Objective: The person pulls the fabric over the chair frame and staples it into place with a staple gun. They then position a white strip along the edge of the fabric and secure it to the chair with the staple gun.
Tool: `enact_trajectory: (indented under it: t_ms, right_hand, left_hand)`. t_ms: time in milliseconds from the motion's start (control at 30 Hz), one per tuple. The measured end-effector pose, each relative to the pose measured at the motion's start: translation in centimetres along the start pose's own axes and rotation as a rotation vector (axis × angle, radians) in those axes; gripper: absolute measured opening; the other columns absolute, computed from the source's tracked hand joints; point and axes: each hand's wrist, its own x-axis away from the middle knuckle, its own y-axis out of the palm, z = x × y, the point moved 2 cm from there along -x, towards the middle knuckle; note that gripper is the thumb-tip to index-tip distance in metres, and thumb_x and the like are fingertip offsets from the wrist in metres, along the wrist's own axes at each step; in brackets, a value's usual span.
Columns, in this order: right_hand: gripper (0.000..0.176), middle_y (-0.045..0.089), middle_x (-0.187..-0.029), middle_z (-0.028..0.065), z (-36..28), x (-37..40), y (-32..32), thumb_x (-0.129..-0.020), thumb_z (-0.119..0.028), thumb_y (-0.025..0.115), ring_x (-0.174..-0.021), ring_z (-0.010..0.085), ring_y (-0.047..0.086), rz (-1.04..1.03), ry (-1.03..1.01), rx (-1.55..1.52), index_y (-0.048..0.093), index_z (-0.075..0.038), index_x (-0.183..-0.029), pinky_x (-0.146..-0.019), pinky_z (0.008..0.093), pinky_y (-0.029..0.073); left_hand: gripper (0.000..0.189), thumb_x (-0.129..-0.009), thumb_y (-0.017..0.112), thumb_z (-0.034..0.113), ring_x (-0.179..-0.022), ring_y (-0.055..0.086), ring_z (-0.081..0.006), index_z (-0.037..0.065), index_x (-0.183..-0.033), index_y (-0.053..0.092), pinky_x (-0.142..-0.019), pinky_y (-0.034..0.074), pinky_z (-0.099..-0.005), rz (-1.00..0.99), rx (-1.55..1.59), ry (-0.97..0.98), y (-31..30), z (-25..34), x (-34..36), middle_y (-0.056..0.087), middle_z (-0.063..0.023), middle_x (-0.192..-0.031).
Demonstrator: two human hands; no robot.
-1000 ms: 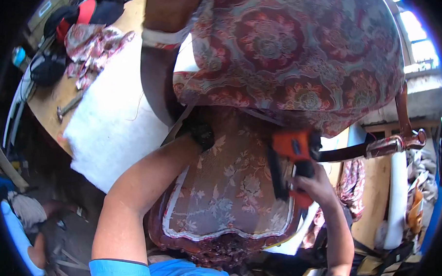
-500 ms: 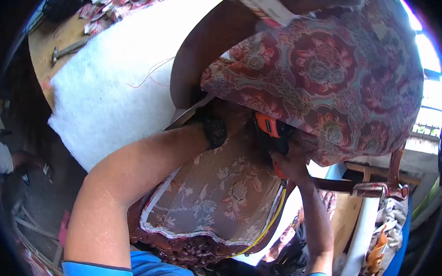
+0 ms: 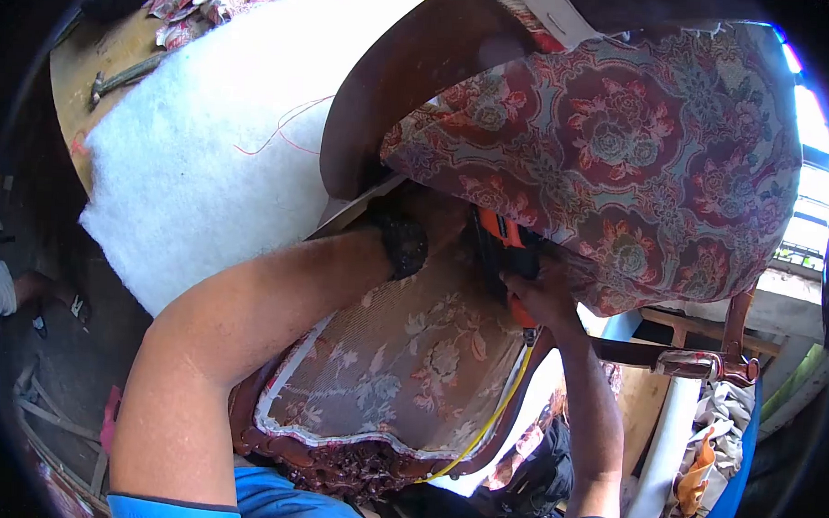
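Observation:
My right hand [image 3: 538, 293] grips an orange and black air staple gun [image 3: 505, 233], with a yellow hose [image 3: 505, 404] running down from its handle. The gun's front end disappears beneath the red and grey floral fabric [image 3: 619, 166] that covers the chair seat. My left hand [image 3: 445, 219], below a dark wristband, reaches under the same fabric, close to the gun; shadow and cloth hide its fingers. Below both hands lies the chair's backrest [image 3: 401, 368], lined with faded floral cloth and edged by a pale strip. A curved brown wooden chair part [image 3: 379, 93] arches above my left hand.
White batting [image 3: 208, 170] covers much of the table on the left, with loose red thread on it. A hammer [image 3: 124, 77] and fabric scraps [image 3: 218, 6] lie beyond. Another person's hand [image 3: 48, 294] shows at far left. A white roll [image 3: 668, 450] stands lower right.
The view has shifted slightly. Both hands and the staple gun stay at nearly the same place under the fabric edge.

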Motion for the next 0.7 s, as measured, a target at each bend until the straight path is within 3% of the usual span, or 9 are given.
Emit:
enact_trajectory:
  t_ms: [100, 200, 267, 300, 367, 433, 533, 633, 700]
  right_hand:
    - [0.019, 0.071, -0.079, 0.0043, 1.2, -0.6, 0.4, -0.087, -0.010, 0.076, -0.071, 0.0129, 0.068, 0.027, -0.058, -0.047, 0.069, -0.001, -0.102, -0.064, 0.0290, 0.054]
    - [0.020, 0.071, -0.078, 0.0047, 1.3, -0.9, 0.5, -0.087, -0.009, 0.075, -0.072, 0.0138, 0.069, 0.070, -0.135, -0.029, 0.069, -0.001, -0.104, -0.064, 0.0302, 0.054]
    - [0.032, 0.071, -0.092, 0.0098, 1.0, 0.0, 0.0, -0.086, -0.014, 0.075, -0.085, 0.0209, 0.069, 0.042, -0.115, 0.043, 0.068, -0.003, -0.115, -0.076, 0.0355, 0.053]
    - [0.043, 0.071, -0.106, 0.0148, 1.1, 0.4, -0.5, -0.085, -0.020, 0.075, -0.098, 0.0276, 0.068, 0.000, -0.096, 0.096, 0.066, -0.004, -0.124, -0.087, 0.0401, 0.052]
    - [0.045, 0.071, -0.105, 0.0147, 0.7, 1.2, -0.6, -0.085, -0.019, 0.075, -0.098, 0.0279, 0.069, -0.028, -0.056, 0.131, 0.065, -0.004, -0.126, -0.088, 0.0413, 0.053]
    - [0.026, 0.070, -0.077, 0.0045, 0.5, 2.5, -0.6, -0.085, -0.008, 0.075, -0.073, 0.0149, 0.069, 0.033, 0.004, 0.084, 0.068, -0.002, -0.110, -0.066, 0.0343, 0.056]
    - [0.027, 0.070, -0.077, 0.0044, 1.1, 2.6, -0.7, -0.085, -0.008, 0.075, -0.071, 0.0144, 0.068, 0.029, -0.014, -0.018, 0.068, -0.002, -0.109, -0.066, 0.0336, 0.055]
    - [0.046, 0.075, -0.106, 0.0187, 2.7, 2.1, -1.0, -0.084, -0.024, 0.076, -0.104, 0.0357, 0.072, -0.032, 0.016, 0.056, 0.069, -0.003, -0.125, -0.095, 0.0452, 0.054]
    - [0.032, 0.072, -0.087, 0.0091, 2.7, 1.6, -0.8, -0.084, -0.014, 0.076, -0.079, 0.0215, 0.069, 0.002, -0.053, 0.011, 0.068, -0.002, -0.113, -0.074, 0.0356, 0.054]
  left_hand:
    - [0.031, -0.095, 0.059, 0.024, -0.113, 0.067, -0.0309, 0.006, -0.117, 0.072, -0.098, 0.054, -0.0459, -0.040, 0.136, -0.056, 0.6, -0.3, -0.4, 0.070, -0.0130, -0.121]
    - [0.033, -0.094, 0.059, 0.025, -0.114, 0.066, -0.0314, 0.007, -0.119, 0.071, -0.100, 0.052, -0.0462, -0.081, 0.120, 0.036, 1.1, -0.3, -0.7, 0.069, -0.0138, -0.123]
    - [0.033, -0.094, 0.058, 0.025, -0.115, 0.065, -0.0312, 0.007, -0.120, 0.070, -0.101, 0.051, -0.0465, 0.096, 0.074, 0.133, 1.1, 0.1, -1.0, 0.068, -0.0133, -0.123]
    - [0.034, -0.095, 0.058, 0.024, -0.115, 0.065, -0.0311, 0.007, -0.121, 0.070, -0.102, 0.051, -0.0467, 0.189, 0.043, 0.175, 1.2, -0.1, -1.3, 0.068, -0.0130, -0.123]
    - [0.034, -0.095, 0.058, 0.025, -0.115, 0.064, -0.0307, 0.008, -0.122, 0.069, -0.103, 0.050, -0.0469, 0.299, -0.009, 0.229, 1.4, -0.3, -1.0, 0.067, -0.0126, -0.123]
    - [0.035, -0.094, 0.059, 0.027, -0.114, 0.064, -0.0297, 0.009, -0.122, 0.069, -0.103, 0.050, -0.0468, 0.275, -0.059, 0.258, 1.4, -0.3, -0.4, 0.066, -0.0123, -0.123]
    - [0.034, -0.093, 0.061, 0.028, -0.114, 0.064, -0.0284, 0.009, -0.120, 0.071, -0.103, 0.050, -0.0466, 0.200, 0.018, 0.181, 1.6, -0.8, -0.3, 0.066, -0.0127, -0.124]
    - [0.034, -0.093, 0.061, 0.028, -0.114, 0.064, -0.0281, 0.009, -0.119, 0.071, -0.101, 0.050, -0.0460, 0.165, 0.042, 0.159, 1.8, -0.5, -0.3, 0.067, -0.0125, -0.123]
    - [0.033, -0.093, 0.061, 0.027, -0.113, 0.065, -0.0280, 0.009, -0.119, 0.071, -0.100, 0.051, -0.0456, 0.155, 0.041, 0.150, 1.8, -0.4, -0.2, 0.067, -0.0125, -0.122]
